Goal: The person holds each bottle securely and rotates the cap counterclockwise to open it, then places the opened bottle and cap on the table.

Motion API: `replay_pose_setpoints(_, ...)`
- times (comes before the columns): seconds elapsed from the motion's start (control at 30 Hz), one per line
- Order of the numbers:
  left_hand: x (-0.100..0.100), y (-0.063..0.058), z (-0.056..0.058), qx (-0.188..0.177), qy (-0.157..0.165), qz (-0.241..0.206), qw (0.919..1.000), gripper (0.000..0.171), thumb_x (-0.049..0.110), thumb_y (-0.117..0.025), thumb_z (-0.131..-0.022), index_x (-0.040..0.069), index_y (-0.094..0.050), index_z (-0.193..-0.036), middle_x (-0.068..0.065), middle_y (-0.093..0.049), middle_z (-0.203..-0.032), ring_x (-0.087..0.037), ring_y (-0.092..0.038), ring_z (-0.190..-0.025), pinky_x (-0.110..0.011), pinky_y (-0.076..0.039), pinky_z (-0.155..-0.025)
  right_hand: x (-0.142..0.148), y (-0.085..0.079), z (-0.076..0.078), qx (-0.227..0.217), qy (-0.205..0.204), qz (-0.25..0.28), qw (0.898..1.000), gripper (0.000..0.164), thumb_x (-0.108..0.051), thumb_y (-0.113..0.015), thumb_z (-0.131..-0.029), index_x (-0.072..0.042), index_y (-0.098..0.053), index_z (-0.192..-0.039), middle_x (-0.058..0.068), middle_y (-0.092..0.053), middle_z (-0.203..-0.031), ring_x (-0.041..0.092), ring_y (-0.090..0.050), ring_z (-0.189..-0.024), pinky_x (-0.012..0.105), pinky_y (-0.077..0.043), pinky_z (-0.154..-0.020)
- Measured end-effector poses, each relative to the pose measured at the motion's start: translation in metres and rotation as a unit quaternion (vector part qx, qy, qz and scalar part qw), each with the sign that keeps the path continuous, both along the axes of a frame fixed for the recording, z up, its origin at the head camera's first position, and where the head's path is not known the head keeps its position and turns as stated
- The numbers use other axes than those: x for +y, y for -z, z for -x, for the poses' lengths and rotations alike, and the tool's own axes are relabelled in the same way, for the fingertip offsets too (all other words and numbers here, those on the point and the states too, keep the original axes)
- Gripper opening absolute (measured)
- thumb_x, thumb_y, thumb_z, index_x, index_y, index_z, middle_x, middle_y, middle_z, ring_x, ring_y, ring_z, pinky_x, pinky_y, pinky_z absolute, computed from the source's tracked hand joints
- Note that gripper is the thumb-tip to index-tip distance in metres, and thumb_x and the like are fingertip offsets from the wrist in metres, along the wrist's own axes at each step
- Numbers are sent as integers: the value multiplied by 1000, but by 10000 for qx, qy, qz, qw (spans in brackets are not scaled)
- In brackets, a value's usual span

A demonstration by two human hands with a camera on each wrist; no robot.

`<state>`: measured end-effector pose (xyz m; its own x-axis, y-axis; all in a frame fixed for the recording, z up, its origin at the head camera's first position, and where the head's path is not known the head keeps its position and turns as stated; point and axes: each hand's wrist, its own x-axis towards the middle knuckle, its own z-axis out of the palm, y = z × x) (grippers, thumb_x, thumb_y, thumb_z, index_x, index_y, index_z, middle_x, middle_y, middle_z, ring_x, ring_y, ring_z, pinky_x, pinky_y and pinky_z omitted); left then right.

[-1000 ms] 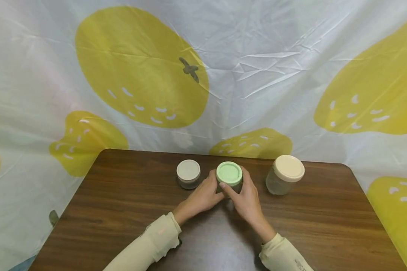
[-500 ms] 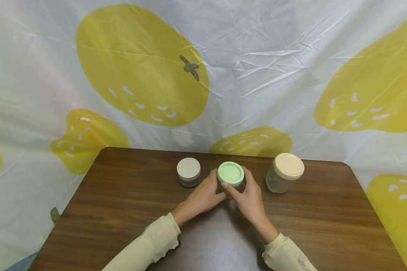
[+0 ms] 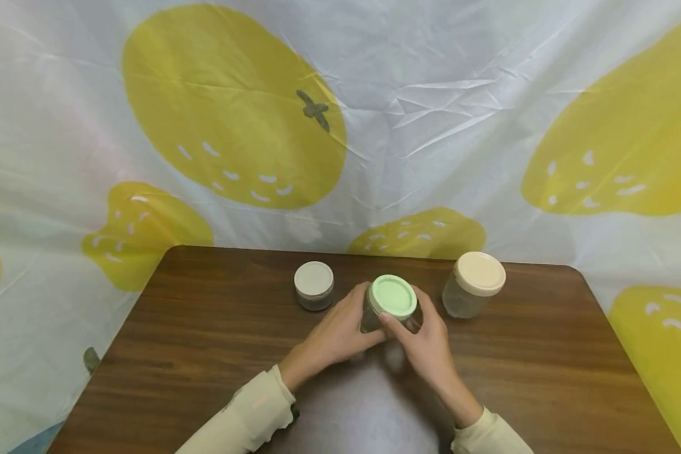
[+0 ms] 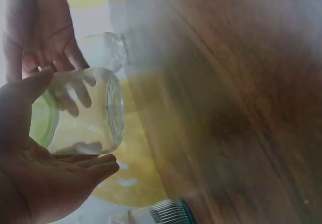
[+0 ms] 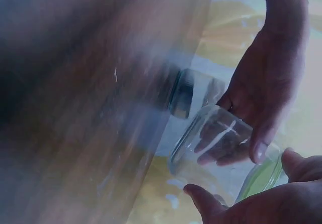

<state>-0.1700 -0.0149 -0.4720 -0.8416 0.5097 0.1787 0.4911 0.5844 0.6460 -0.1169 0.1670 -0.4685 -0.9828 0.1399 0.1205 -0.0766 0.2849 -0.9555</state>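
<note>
A clear glass jar [image 3: 371, 315] with a mint-green lid [image 3: 394, 296] is held between both hands above the wooden table, tilted with its lid leaning to the right. My left hand [image 3: 340, 328] grips the jar's body from the left, its thumb along the near side. From the right, my right hand [image 3: 431, 347] holds the jar, with its thumb against the near edge of the lid. Through the glass in the left wrist view, the jar [image 4: 83, 113] looks see-through, with fingers showing behind it. Its base faces the table in both wrist views.
A short glass jar with a whitish lid [image 3: 314, 279] stands left of the hands. Farther right is a taller jar with a cream lid [image 3: 480, 274]. The brown table [image 3: 204, 353] ends at a lemon-print cloth [image 3: 386, 157] behind.
The green-lidded jar has gone from nearly upright to tilted, shifting slightly right and nearer. Both hands have moved with it, keeping their hold. The other two jars stay in place.
</note>
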Motion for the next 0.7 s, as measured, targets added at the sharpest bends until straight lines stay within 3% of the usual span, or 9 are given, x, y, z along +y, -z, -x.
replay_pose_setpoints(0.1, -4, -6, -9, -56, 66, -5, 10000, 88, 50, -80, -89, 8, -41, -155, -11, -60, -149, -25, -61, -136, -45, -53, -111, 0, -3, -12, 39, -146, 345, 9993, 69, -13, -82, -92, -6, -48, -152, 14, -58, -149, 21, -59, -136, 20, -54, -104)
replay_pose_setpoints(0.2, -9, -12, -21, -164, 114, 11, 9998, 89, 51, -82, -86, 10, -43, -154, -10, -63, -145, -23, -63, -131, -44, -55, -108, 0, -6, -26, 113, -278, 553, 9980, 67, -8, -80, -93, -5, -49, -151, 17, -59, -147, 10, -62, -130, 16, -55, -100)
replay_pose_setpoints(0.3, -15, -19, -32, -250, 170, 32, 9995, 91, 53, -84, -82, 11, -44, -152, -8, -66, -139, -21, -66, -125, -43, -57, -103, -3, -9, -39, 306, -477, 725, 9958, 64, -2, -77, -93, -2, -49, -151, 20, -59, -145, 3, -64, -124, 18, -56, -99)
replay_pose_setpoints(0.47, -23, -29, -48, -352, 369, -39, 9987, 93, 56, -86, -79, 14, -45, -151, -3, -67, -136, -16, -66, -121, -41, -57, -101, -6, -13, -58, 620, -772, 1006, 9900, 61, 9, -71, -93, 0, -49, -150, 15, -60, -140, 6, -67, -119, 24, -61, -93)
replay_pose_setpoints(0.7, -28, -40, -68, -246, 740, -292, 9965, 93, 52, -89, -77, 22, -44, -152, 5, -65, -138, -9, -64, -122, -38, -56, -104, -11, -20, -91, 185, -717, 1284, 9890, 62, 5, -67, -98, -7, -46, -154, 0, -60, -141, 11, -65, -120, 30, -64, -87)
